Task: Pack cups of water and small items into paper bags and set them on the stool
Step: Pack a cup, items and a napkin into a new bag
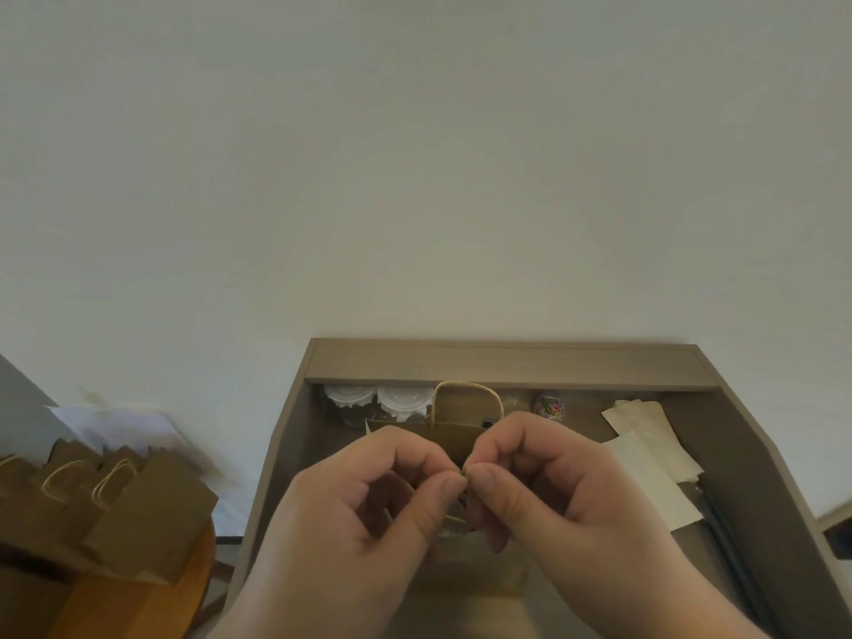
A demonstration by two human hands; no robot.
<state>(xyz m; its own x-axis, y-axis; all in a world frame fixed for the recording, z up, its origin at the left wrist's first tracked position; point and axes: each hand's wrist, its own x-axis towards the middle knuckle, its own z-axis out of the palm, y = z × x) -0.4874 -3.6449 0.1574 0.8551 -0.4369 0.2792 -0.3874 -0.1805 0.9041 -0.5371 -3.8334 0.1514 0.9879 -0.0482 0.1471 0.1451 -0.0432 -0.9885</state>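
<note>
**Bag mouth pinched by both hands**

A brown paper bag point(454, 438) is stood upright on the grey-brown wooden surface point(295, 463), directly below the camera, with its pale cord handle point(465, 387) raised at the far side. The left hand point(369, 495) and the right hand point(544, 481) are held together over the bag's mouth. The fingers of both are curled, and a thin edge at the bag's top is pinched between thumb and forefinger of each, the fingertips touching.

Just behind the bag, two clear plastic cups point(349, 398) with white lids are set side by side against the surface's raised back ledge. A small multicoloured round item point(549, 404) is seen to their right, and pale flat paper sheets point(645, 449) are laid further right.

At the left, a row of filled brown paper bags point(152, 514) is stood on a round orange-brown wooden stool point(138, 606).
</note>
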